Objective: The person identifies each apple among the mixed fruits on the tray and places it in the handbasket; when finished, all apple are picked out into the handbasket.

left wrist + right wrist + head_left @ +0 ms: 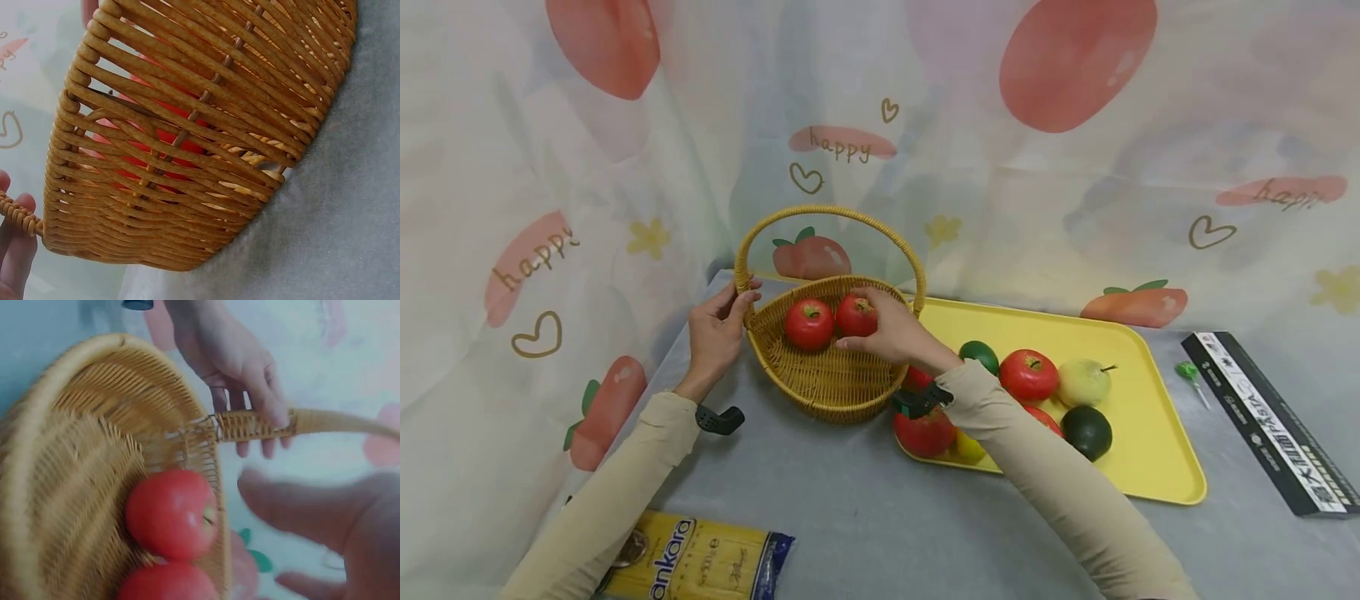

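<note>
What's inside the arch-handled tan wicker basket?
Two round red apples sit together; in the head view, the right hand partly hides one and the right side of the basket.

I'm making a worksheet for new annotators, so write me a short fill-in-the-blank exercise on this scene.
1. The left hand grips the basket by its ____.
2. In the head view, ____ red apples show inside it.
3. The tray beside it is coloured ____.
4. The packet marked "ankara" lies nearer the ____ sleeve.

Missing words: handle; two; yellow; left.
</note>
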Tool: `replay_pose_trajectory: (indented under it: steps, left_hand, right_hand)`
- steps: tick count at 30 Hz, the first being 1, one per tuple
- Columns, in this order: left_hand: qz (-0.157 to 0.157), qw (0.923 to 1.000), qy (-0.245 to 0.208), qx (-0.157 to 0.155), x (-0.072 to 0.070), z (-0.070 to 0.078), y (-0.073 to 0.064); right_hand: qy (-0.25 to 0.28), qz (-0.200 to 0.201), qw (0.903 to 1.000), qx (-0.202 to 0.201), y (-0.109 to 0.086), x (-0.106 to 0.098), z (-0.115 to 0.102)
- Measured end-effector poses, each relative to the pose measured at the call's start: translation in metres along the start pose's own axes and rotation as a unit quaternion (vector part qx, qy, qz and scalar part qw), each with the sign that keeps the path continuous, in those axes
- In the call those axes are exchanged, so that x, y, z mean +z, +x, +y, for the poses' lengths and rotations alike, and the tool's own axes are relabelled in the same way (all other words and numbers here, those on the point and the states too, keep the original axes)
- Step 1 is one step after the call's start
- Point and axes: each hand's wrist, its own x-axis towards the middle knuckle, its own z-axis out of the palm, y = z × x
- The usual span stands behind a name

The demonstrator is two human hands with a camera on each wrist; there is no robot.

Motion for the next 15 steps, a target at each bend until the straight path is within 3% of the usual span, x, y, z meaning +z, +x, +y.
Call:
replay_pose_trajectory:
  steps: [3,7,10,15]
  left_hand:
    - [0.001,1.0000,0.002,0.003,0.001,0.001,-0.001]
    - [0.003,1.0000,-0.004,0.000,0.001,0.002,-0.004]
    - [0.007,0.9999,-0.007,-0.004,0.002,0.002,-0.005]
    - [0.007,1.0000,-0.004,-0.006,0.002,0.004,-0.004]
  right_hand:
    - [0.013,-0.015,0.9982,-0.057,-0.023,-0.012,0.005]
    - [0.089,-0.027,0.9894,-0.112,-0.059,-0.027,0.017]
    - [0.133,-0.014,0.9833,-0.124,-0.086,-0.040,0.028]
    - [0.145,0.056,0.9819,-0.108,-0.121,-0.065,0.054]
